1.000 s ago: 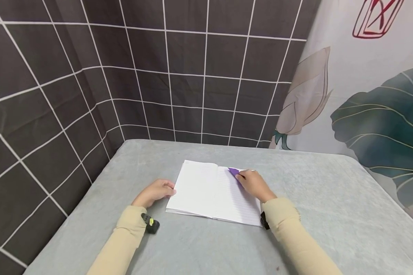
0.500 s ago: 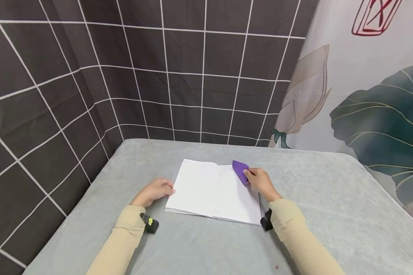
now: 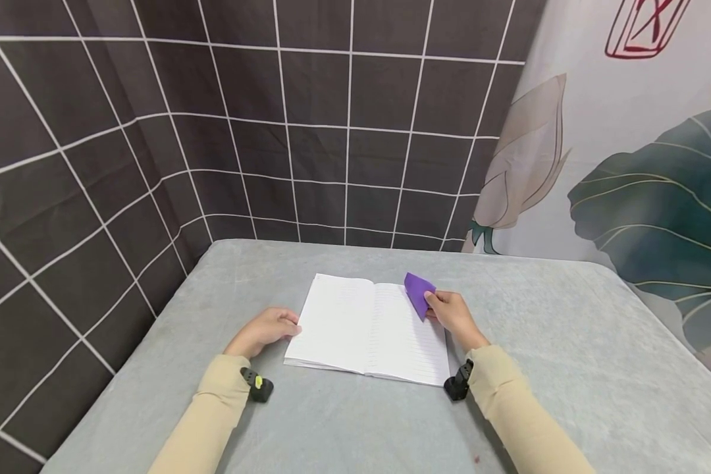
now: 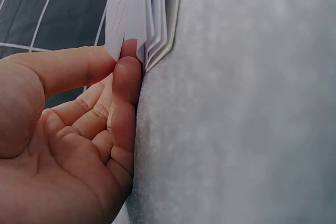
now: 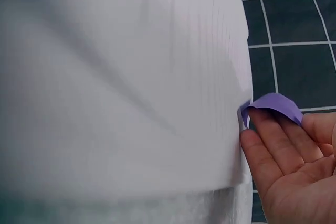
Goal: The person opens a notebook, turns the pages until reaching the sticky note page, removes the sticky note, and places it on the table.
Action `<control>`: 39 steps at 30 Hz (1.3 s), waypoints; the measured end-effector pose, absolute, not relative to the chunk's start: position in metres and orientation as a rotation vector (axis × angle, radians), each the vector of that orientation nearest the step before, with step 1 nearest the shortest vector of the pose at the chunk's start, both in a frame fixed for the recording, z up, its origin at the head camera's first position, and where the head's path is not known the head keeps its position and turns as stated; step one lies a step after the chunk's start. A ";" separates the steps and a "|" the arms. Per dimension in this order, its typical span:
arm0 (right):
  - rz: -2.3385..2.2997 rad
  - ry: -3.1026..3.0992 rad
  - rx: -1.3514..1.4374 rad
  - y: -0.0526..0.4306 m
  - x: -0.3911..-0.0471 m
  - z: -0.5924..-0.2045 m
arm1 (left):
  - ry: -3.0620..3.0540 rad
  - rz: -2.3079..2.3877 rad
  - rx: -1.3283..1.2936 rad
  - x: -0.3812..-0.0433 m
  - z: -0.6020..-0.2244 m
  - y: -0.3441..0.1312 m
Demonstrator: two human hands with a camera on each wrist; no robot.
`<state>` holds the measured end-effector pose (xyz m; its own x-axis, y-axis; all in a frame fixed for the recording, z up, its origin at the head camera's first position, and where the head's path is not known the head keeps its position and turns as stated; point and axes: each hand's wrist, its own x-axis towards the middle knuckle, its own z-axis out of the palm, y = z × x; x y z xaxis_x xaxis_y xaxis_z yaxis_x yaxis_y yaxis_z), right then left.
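An open notebook (image 3: 339,322) with lined white pages lies on the grey cloth-covered table. At its left edge, my left hand (image 3: 268,331) pinches page edges between thumb and fingers; the left wrist view shows the thumb (image 4: 79,69) against the fanned pages (image 4: 137,19). My right hand (image 3: 452,317) holds a purple folded paper piece (image 3: 417,294) over the upper right corner of the right page. In the right wrist view, the purple paper (image 5: 275,104) bows outward from the page's edge, with fingers (image 5: 275,142) under it and the thumb at its outer end.
The grey table (image 3: 569,362) spreads around the notebook on all sides. Behind it hangs a dark cloth (image 3: 320,151) with a white grid, and a floral curtain (image 3: 616,197) hangs at the right. Each wrist carries a small black camera (image 3: 261,387).
My right hand has shifted right with the purple paper, whose broad face has turned into view and now reaches past the notebook's top edge. The left hand keeps its place.
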<state>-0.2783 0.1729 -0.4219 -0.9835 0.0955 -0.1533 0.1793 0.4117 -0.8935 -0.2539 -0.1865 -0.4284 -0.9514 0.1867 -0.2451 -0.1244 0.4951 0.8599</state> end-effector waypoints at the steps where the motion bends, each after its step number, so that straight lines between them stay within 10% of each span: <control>1: -1.669 2.550 0.262 0.172 -0.278 -0.422 | 2.437 1.440 0.051 -0.254 -0.429 -0.186; 39: -1.912 2.462 0.294 0.201 -0.258 -0.403 | 2.435 1.460 0.108 -0.257 -0.431 -0.191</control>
